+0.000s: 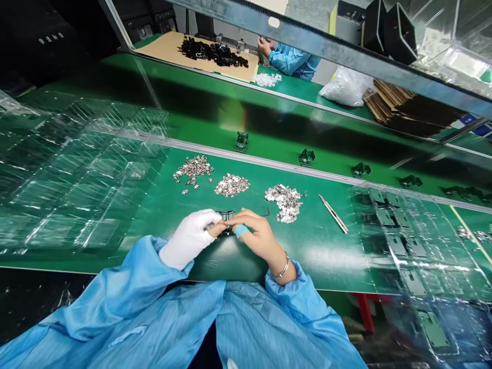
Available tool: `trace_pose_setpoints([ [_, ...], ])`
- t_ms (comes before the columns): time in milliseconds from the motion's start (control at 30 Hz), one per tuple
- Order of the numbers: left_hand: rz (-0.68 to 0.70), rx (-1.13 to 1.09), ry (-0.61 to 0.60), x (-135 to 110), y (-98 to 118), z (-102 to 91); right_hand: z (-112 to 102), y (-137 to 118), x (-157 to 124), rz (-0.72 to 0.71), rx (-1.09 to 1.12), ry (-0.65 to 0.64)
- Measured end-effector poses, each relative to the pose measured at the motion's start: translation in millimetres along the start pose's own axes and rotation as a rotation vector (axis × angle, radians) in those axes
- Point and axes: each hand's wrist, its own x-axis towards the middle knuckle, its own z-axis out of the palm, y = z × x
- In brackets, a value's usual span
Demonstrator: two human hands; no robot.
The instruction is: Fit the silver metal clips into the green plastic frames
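My left hand, in a white glove with bare fingertips, grips a small black slotted part low over the green bench. My right hand, with blue tape round its thumb, closes on the same part from the other side. Fingers of both hands meet over it and hide much of its middle. Beyond the hands lie three piles of small metal pieces: a left pile, a middle pile and a right pile of flatter pieces. A thin dark red bent piece lies near my right fingers.
A craft knife lies to the right. Clear plastic trays cover the left; another tray holds flat plates. Several dark assemblies, one of them nearest, sit past a metal rail. A co-worker's blue sleeve shows opposite.
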Motion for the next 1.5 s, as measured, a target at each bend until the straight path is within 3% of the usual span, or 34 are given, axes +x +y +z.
trace_pose_setpoints([
  [100,0.172,0.350,0.056,-2.2,-0.8,0.4,-0.1,1.5,-0.3,0.067,-0.106,-0.040],
  [200,0.242,0.442,0.112,-4.3,-2.4,3.2,2.0,3.6,-0.3,0.084,-0.206,-0.086],
  [267,0.231,0.354,0.157,-4.0,-6.3,5.5,2.0,5.6,-0.1,0.083,-0.275,-0.108],
  [367,0.080,0.087,0.226,1.1,-18.7,10.4,0.7,10.8,2.0,0.105,-0.425,-0.054],
  [533,-0.180,-0.314,-0.042,12.5,-42.7,25.7,7.8,22.7,7.8,0.085,-0.611,-0.081],
  [667,-0.210,-0.378,-0.048,14.3,-45.3,33.7,16.5,28.6,9.3,0.072,-0.716,-0.140],
  [967,-0.218,-0.375,-0.037,13.6,-43.3,33.6,19.4,30.5,7.6,0.012,-0.757,-0.124],
  [1133,-0.229,-0.407,-0.039,13.7,-42.5,35.0,22.4,31.8,6.1,0.056,-0.661,-0.114],
  [1367,-0.342,-0.595,0.025,14.4,-42.7,44.9,20.7,37.4,5.6,0.379,-0.035,0.017],
  [1500,-0.331,-0.501,0.062,14.8,-37.6,44.2,22.4,39.0,9.4,0.415,-0.001,-0.010],
])
